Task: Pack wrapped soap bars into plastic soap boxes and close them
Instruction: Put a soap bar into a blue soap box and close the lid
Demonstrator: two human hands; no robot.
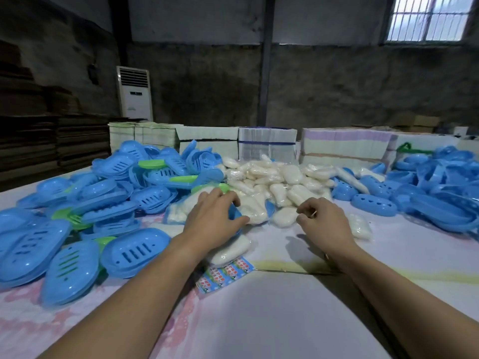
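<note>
My left hand (212,218) lies on a blue plastic soap box (235,213) in the middle of the table, its fingers curled over the box's edge. My right hand (322,220) hovers with loosely curled fingers and holds nothing I can see, just right of a wrapped white soap bar (285,216). Behind both hands is a heap of wrapped soap bars (274,180). One more wrapped bar (230,248) lies under my left wrist.
Piles of blue soap box halves, a few of them green, cover the left (77,216) and right (440,193) of the table. A strip of printed stickers (225,274) lies near my left forearm. Stacked flat cartons (267,141) line the far edge.
</note>
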